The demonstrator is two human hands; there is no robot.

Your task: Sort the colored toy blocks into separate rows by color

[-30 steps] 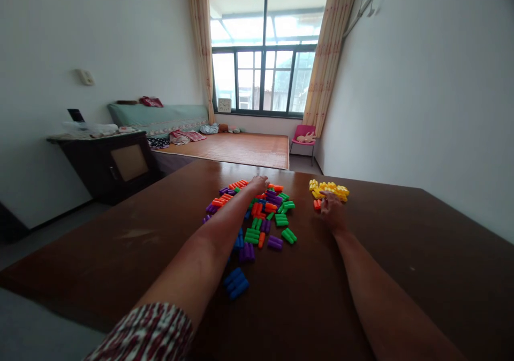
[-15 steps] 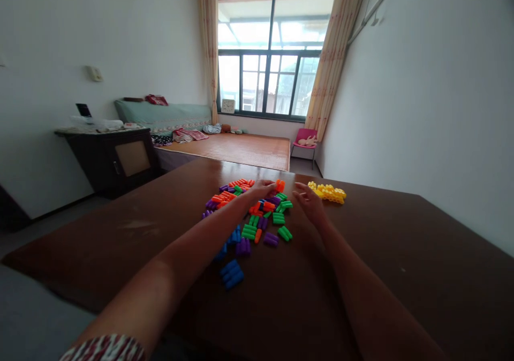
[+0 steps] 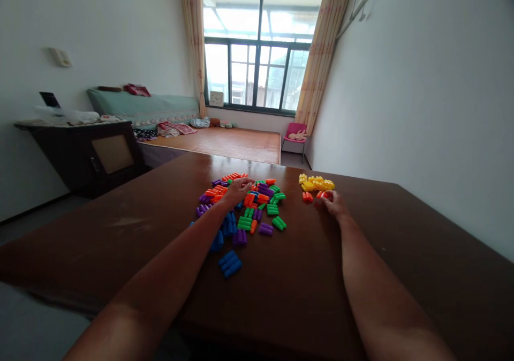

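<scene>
Presently our right hand has its thumb and fingertips closed about an orange block, low over the table; we cannot tell whether the block's weight rests on the wood. Our left hand lies at the far side of the mixed pile, fingers bent; whether they grip a piece, we cannot tell.

Just beside the right fingertips we note a second orange block, and behind both, the yellow blocks in a close group.

Risks, in our judgement: a sideways sweep of the right fingers could knock the second orange block, or push orange in among the yellow, since the gaps are narrow. The left wrist and forearm pass low over the pile, so a careless drag could scatter pieces; smooth plastic on a glossy top probably slides easily. The lone blue block, nearest us, sits close to the left forearm and could be brushed.

Containers: we see the blocks lying loose on the tabletop, held by no tray or box. Farther out, the dark cabinet appears shut, contents hidden. The pink chair bears a soft toy.
</scene>
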